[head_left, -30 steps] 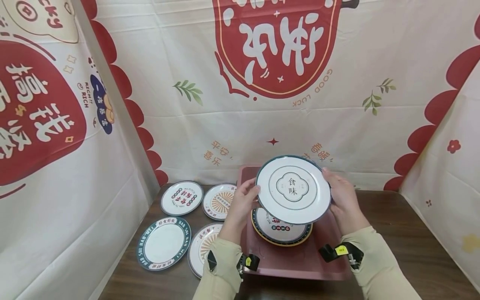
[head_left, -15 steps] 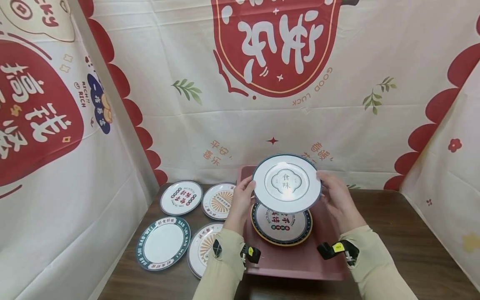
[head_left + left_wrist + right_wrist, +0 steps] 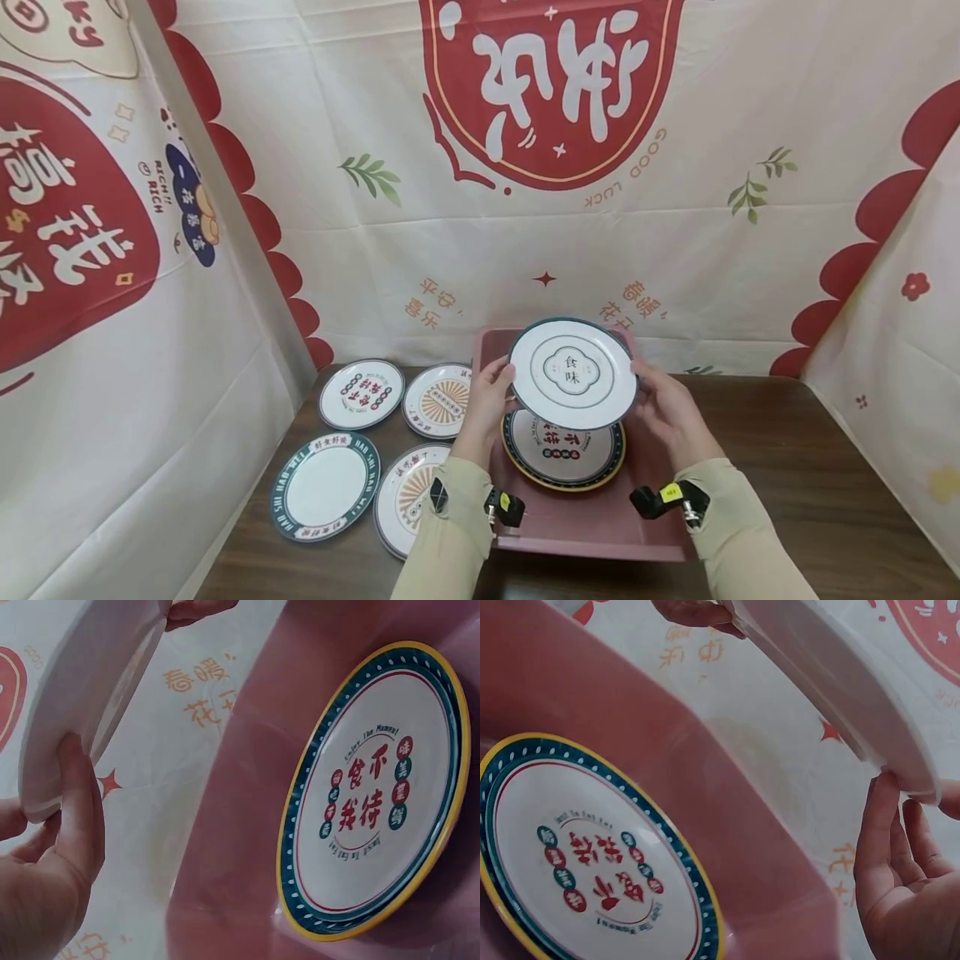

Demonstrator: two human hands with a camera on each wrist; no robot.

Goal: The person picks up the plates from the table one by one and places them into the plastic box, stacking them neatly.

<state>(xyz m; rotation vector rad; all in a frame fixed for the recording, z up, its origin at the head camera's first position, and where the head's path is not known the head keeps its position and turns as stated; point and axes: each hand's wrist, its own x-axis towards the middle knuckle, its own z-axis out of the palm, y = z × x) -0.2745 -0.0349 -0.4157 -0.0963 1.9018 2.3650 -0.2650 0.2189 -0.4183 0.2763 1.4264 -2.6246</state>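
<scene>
Between both hands a white plate with a dark green rim and a cloverleaf emblem is held up, tilted toward the head camera. My left hand pinches its left edge, thumb on the face and fingers against the pale underside. At the opposite edge my right hand grips it likewise, fingertips on the back. Below it, a yellow-rimmed plate with a green dotted band and red lettering lies in the pink tray; the held plate overlaps its far part in the head view.
Left of the tray, several plates lie on the dark wooden table: a red-lettered plate, a green-banded plate, a sunburst plate and another sunburst plate near the left forearm. A printed cloth hangs behind.
The held plate has shifted slightly left, with both hands still on its edges. It first rose a little, then came down slightly, and its tilt changed. The plates on the table have stayed put.
</scene>
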